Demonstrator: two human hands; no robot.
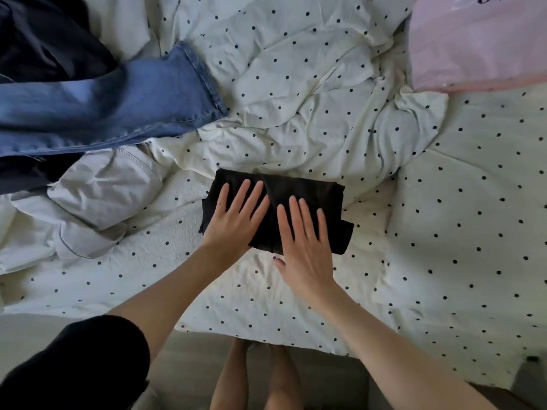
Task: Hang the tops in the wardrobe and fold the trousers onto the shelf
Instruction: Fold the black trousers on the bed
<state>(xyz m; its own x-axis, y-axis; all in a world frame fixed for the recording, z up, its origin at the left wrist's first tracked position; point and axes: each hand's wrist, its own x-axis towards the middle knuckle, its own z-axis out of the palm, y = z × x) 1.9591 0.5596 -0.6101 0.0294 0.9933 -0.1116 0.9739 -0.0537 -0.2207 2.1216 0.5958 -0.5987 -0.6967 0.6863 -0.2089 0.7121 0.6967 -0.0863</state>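
Polka-dot bedding covers the whole bed, rumpled up toward the far side, and that's what's being used as the folding surface. Sitting on a flatter stretch near the front edge is a small black folded garment, which I'd guess is a pair of trousers already doubled down into a compact rectangle, though it's too dark to make out seams or a waistband.

Both hands are flat on it, fingers straight and spread, holding nothing. The left hand covers the left half and the right hand lies over the lower right part, its thumb off the fabric on the sheet. Looks like pressing the fold down so it stays crisp and doesn't spring open on the soft duvet, which makes sense before carrying it off to a shelf.

Off to the left there's a pair of blue jeans lying across the bed, with a dark garment heaped behind them and a white garment bunched just in front. Those seem parked out of the way, waiting their turn. A pink bag sits at the far right corner.

No wardrobe or shelf in view, so my read is the folding's nearly done but nothing's put away yet
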